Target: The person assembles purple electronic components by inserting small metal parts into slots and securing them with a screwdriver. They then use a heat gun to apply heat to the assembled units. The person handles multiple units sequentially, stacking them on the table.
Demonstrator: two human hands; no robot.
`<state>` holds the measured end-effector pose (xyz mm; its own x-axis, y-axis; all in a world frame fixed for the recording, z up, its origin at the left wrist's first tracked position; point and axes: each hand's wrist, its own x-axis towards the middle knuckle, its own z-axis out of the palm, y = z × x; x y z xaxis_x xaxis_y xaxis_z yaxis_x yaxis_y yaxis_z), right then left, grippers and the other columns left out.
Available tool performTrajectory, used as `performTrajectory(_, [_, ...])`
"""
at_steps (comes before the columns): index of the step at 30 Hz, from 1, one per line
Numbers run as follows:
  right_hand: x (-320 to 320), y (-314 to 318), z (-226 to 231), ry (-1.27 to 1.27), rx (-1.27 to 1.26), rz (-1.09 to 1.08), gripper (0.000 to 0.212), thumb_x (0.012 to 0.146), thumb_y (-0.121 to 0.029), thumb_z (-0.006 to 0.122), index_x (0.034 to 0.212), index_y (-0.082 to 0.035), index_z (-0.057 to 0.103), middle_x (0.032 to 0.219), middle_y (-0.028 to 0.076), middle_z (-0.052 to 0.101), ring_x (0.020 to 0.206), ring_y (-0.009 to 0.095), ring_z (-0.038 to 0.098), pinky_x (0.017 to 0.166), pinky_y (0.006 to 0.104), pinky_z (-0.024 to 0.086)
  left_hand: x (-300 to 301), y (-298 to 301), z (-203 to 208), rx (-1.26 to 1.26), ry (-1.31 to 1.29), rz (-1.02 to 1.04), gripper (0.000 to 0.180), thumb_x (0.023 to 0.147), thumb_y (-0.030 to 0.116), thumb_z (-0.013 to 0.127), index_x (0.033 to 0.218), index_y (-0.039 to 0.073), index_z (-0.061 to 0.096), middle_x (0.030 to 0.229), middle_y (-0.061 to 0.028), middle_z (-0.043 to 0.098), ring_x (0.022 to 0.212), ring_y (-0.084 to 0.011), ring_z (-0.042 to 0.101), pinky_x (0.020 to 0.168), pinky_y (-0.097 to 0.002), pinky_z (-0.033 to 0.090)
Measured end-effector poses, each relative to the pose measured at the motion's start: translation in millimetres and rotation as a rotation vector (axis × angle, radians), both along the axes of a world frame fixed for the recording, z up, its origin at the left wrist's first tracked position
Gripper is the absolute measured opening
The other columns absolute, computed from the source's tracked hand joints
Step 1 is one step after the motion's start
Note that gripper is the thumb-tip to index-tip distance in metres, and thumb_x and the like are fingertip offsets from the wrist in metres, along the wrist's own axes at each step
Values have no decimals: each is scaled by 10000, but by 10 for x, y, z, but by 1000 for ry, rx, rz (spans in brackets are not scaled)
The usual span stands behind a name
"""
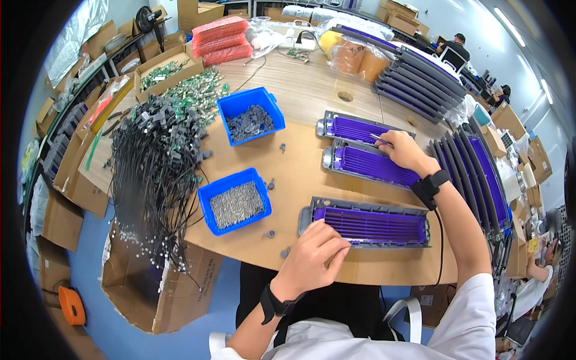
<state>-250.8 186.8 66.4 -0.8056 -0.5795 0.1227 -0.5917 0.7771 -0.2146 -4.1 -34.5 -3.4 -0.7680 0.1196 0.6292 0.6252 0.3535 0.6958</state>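
Three long grey housings with purple slatted inner faces lie across the cardboard-topped table: the nearest housing (375, 227), the middle housing (369, 162) and the far housing (351, 128). My left hand (317, 255) is at the left end of the nearest one, fingers curled and pressed together; what they hold, if anything, is hidden. Above the middle and far housings, my right hand (403, 151) grips a slim metal tool (379, 140), perhaps tweezers, pointing left. Both wrists wear black bands.
A blue bin (268, 207) contains many metal screws; another blue bin (274, 110) contains small dark parts. Black cables with connectors (156, 156) hang over the left edge. Green circuit boards (195, 90) lie behind them. Stacked housings (414, 84) stand at right. Small grey pieces dot the cardboard.
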Motion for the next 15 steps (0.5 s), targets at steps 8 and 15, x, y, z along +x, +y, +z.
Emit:
performTrajectory(8, [790, -65, 183, -13, -14, 90, 240, 879, -104, 651, 1094, -8, 695, 990, 233, 683, 924, 405, 650, 803, 456, 522, 274, -121, 176, 53, 210, 439, 187, 793, -41, 684, 966, 32, 698, 904, -112, 657, 922, -299, 631, 859, -426, 504])
performTrajectory(15, [1646, -49, 250, 37, 1, 202, 218, 858, -144, 682, 1059, -64, 706, 910, 143, 677, 828, 349, 679, 743, 440, 552, 677, -472, 26, -169, -197, 640, 210, 788, 34, 748, 987, 2, 692, 868, -107, 596, 824, -291, 564, 726, -398, 464])
